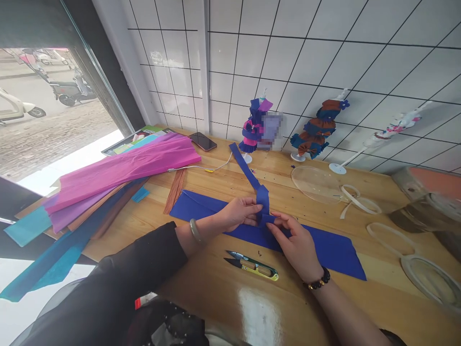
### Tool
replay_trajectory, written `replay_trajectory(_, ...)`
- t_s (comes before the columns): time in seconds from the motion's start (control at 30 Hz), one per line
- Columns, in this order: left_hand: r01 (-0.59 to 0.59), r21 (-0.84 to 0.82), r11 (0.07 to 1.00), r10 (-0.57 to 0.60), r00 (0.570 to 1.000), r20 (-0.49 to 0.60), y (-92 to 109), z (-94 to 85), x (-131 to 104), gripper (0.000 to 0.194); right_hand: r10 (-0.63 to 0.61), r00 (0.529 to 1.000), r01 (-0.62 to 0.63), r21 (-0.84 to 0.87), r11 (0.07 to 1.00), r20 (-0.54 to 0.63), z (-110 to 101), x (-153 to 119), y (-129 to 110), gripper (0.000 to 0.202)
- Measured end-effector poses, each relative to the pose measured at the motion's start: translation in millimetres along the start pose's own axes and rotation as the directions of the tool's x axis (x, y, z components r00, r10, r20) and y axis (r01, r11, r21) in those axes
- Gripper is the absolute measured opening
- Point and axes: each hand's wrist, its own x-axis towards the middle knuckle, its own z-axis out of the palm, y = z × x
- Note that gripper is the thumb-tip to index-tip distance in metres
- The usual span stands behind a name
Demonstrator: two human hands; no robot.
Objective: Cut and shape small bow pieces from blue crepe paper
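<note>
I see my left hand [239, 214] and right hand [297, 245] both pinching the blue paper strip [262, 196] over the blue sheet [324, 247]. The strip runs toward 11 o'clock. Snips [252, 265] lie at 6 o'clock.

Centre frame: left hand [239, 213] & right hand [293, 240] pinched a folded strip of blue crepe paper [262, 198], its tail running up toward a purple-blue paper figure on a white stand [254, 126]. Under the hands lay a flat blue paper sheet [324, 247] on the wooden table [216, 274]. Yellow-handled thread snips [254, 265] lay just below. Magenta crepe sheets [126, 166] were stacked at left.
</note>
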Motion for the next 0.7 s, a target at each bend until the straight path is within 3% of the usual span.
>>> replay_trajectory(0.17,-0.032,0.016,0.999,0.032,0.999,-0.009,-1.8,2.4,0.6,0.035,0.016,0.998,-0.020,0.060,0.998,0.064,-1.0,0.1,-3.1,0.023)
replay_trajectory(0.37,-0.025,-0.037,0.999,0.024,0.999,-0.043,-0.1,3.1,0.1,0.037,0.007,0.998,-0.011,0.062,0.998,0.061,-1.7,0.3,-6.8,0.024)
replay_trajectory(0.7,-0.053,0.024,0.998,0.053,0.998,-0.020,-4.7,2.7,1.0,0.035,0.141,0.981,-0.165,0.195,0.967,0.131,2.9,1.6,-2.7,0.037)
